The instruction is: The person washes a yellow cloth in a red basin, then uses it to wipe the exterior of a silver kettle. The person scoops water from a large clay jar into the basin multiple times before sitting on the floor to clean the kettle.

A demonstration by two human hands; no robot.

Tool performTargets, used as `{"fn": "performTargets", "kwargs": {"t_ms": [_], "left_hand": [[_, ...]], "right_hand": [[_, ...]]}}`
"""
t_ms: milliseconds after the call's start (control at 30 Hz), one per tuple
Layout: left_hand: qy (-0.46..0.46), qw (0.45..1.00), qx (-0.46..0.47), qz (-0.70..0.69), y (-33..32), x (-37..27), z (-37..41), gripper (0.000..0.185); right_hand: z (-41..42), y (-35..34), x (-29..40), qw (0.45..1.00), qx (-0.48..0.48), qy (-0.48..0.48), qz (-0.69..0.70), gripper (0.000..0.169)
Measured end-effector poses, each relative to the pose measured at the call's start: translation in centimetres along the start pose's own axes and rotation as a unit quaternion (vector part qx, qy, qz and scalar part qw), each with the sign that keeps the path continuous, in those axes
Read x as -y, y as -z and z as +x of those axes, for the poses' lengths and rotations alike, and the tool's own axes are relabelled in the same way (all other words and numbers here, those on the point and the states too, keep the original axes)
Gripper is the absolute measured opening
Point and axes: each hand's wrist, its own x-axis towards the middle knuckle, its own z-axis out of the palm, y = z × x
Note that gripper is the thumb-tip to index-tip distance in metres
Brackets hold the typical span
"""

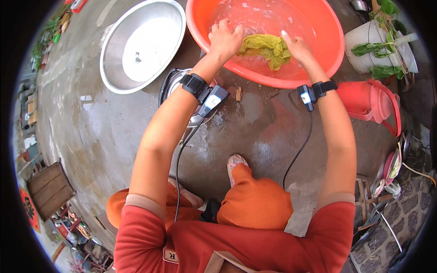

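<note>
A large red plastic basin (pixel 333 51) holds water. A wet, crumpled yellow-green cloth (pixel 266 46) lies partly in the water between my hands. Over the basin's left part is my left hand (pixel 226 38), its fingers spread beside the cloth's left end; nothing shows in it. My right hand (pixel 296 46) is at the cloth's right edge, thumb raised; its lower fingers are hidden, so whether it grips the cloth is unclear. Straps with small cabled boxes go round both wrists.
An oval metal basin (pixel 112 61) stands on the wet concrete floor, left of the red one. A metal kettle (pixel 175 82) sits partly under my left forearm. To the right are a red thermos flask (pixel 358 99) and a white bucket (pixel 362 39) with leafy greens.
</note>
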Motion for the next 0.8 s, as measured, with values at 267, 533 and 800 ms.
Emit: {"fn": "performTargets", "kwargs": {"t_ms": [267,533,800], "left_hand": [[-0.246,0.947,0.093,0.183,1.3,4.7,-1.4,0.044],[-0.252,0.947,0.094,0.179,1.6,4.7,-1.8,0.044],[-0.243,0.95,0.111,0.164,2.0,5.0,-1.9,0.05]], "right_hand": [[4.5,0.4,0.6,0.882,0.44,0.059,-0.155,0.072],[4.4,-5.0,1.2,0.794,0.574,-0.065,-0.191,0.093],[2.1,-3.7,2.3,0.77,0.625,-0.054,-0.117,0.051]]}}
